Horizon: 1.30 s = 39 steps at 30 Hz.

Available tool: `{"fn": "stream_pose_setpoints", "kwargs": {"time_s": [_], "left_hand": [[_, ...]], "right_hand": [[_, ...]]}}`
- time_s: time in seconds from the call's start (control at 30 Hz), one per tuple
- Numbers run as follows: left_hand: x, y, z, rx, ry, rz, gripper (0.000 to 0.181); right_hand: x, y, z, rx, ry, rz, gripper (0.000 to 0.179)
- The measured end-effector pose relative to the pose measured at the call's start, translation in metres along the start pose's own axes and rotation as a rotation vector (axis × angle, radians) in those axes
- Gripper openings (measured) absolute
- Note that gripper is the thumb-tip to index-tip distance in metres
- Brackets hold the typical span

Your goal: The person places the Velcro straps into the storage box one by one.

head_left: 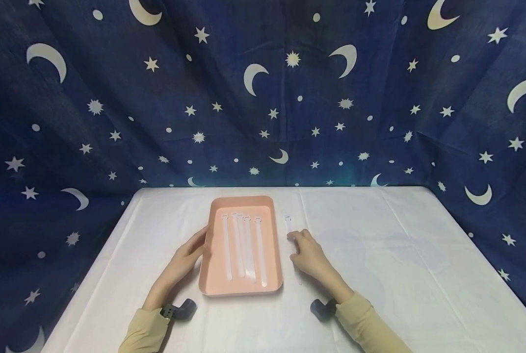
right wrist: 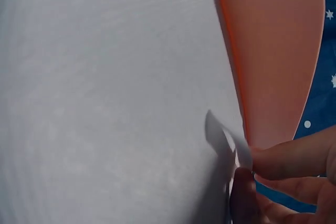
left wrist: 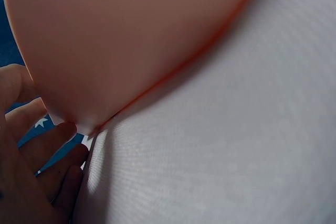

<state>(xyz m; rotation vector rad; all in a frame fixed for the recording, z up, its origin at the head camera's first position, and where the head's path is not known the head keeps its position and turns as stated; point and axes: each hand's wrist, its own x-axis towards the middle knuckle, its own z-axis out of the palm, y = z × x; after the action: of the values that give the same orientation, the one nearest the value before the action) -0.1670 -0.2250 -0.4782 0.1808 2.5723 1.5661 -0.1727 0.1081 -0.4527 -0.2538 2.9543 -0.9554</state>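
Note:
A peach tray (head_left: 240,290) holds several white straps (head_left: 261,252), lying lengthwise, each with a slotted head at its far end. My left hand (head_left: 184,257) rests against the tray's left side; in the left wrist view its fingers (left wrist: 50,148) touch the outer wall. Just right of the tray, my right hand (head_left: 310,255) pinches another white strap (head_left: 288,223) between thumb and fingers. Its head points away from me on the cloth, and the hand covers its middle. In the right wrist view the near part of this strap (right wrist: 215,129) bends up off the cloth.
A white cloth covers the table (head_left: 400,274), creased in places. Behind it hangs a dark blue curtain (head_left: 227,122) with moons and stars. Dark devices (head_left: 185,310) sit at both wrists.

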Motion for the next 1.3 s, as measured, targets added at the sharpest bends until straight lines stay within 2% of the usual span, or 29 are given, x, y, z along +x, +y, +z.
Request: {"fn": "stream_pose_setpoints", "kwargs": {"time_s": [0.3, 0.6, 0.83, 1.1, 1.3], "left_hand": [[0.000, 0.001, 0.000, 0.010, 0.006, 0.011, 0.059], [-0.001, 0.001, 0.000, 0.005, 0.008, 0.004, 0.058], [-0.001, 0.001, 0.001, 0.006, 0.009, -0.002, 0.059], [-0.001, 0.001, 0.002, 0.009, 0.011, -0.013, 0.059], [-0.001, 0.001, 0.002, 0.016, 0.014, -0.011, 0.059]], "right_hand": [[0.003, 0.007, -0.002, 0.113, -0.001, 0.002, 0.044], [0.005, 0.009, -0.006, 0.236, 0.003, 0.060, 0.045], [0.005, 0.009, -0.015, 0.317, -0.008, 0.041, 0.045], [0.005, 0.001, -0.023, 0.350, -0.029, 0.049, 0.044], [0.001, -0.011, -0.030, 0.381, -0.033, -0.004, 0.043]]}}
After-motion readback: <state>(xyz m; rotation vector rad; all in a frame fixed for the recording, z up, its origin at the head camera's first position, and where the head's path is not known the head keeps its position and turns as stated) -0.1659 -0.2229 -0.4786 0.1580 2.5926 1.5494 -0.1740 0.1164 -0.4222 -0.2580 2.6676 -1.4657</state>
